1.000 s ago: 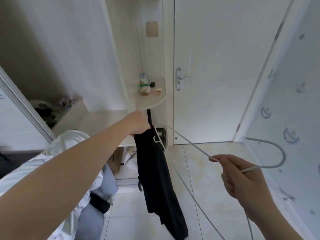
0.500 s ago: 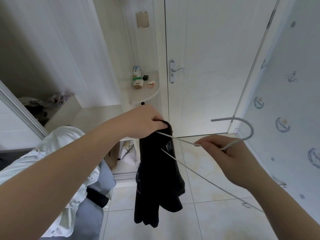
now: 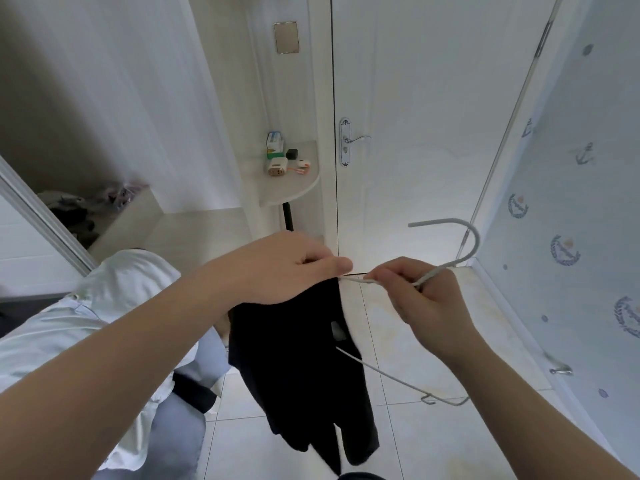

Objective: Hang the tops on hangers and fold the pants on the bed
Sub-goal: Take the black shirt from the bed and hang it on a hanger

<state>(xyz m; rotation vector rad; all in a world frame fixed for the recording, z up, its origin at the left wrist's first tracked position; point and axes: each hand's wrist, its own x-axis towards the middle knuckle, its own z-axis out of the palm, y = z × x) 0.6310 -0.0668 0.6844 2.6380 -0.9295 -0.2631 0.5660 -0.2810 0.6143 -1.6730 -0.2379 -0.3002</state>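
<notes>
A black top [image 3: 304,368] hangs in the air in front of me, pinched at its upper edge by my left hand [image 3: 287,268]. My right hand [image 3: 426,299] grips a white wire hanger [image 3: 460,258] near its neck, the hook curving up and to the right. One arm of the hanger runs into the top's opening beside my left fingers. The other arm [image 3: 398,379] slants down to the right, outside the fabric. White and grey clothes [image 3: 114,323] hang over my left forearm.
A shut white door [image 3: 415,116] with a metal handle [image 3: 356,138] stands ahead. A small rounded shelf [image 3: 298,188] to its left carries small items. An open wardrobe [image 3: 86,209] lies left. A patterned wall [image 3: 571,202] runs along the right. Pale tiles [image 3: 415,438] cover the floor.
Both hands have come together and closer to me. The hanger's arm has gone further into the black top, and the top hangs bunched up instead of stretched long.
</notes>
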